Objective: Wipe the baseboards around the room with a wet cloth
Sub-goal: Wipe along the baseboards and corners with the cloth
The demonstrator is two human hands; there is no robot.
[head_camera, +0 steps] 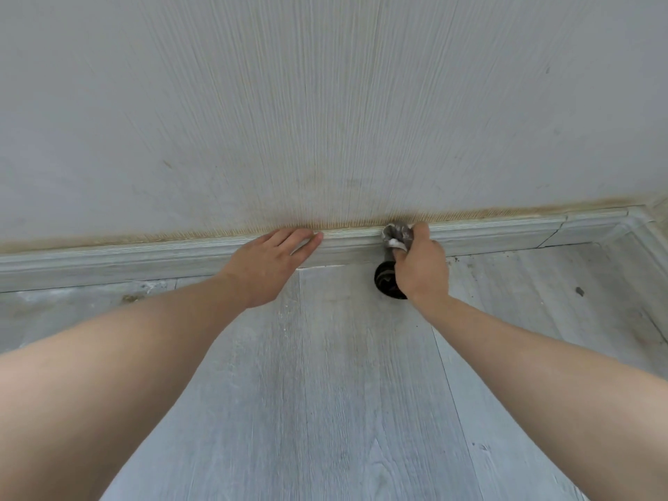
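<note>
A pale grey moulded baseboard point(144, 258) runs along the foot of the wall from the left edge to the right corner. My right hand point(421, 263) grips a bunched grey and white cloth point(397, 236) and holds it against the baseboard's top edge. My left hand point(269, 263) lies flat with straight fingers on the baseboard, a little to the left of the cloth. A brownish dirty line runs along the wall just above the baseboard.
A round black object point(386, 282) sits on the floor by the baseboard, partly behind my right hand. Pale grey wood-look floor point(343, 392) fills the foreground. The baseboard turns a corner at the far right point(639, 218), with a crack near it. Small dirt specks lie on the floor at right.
</note>
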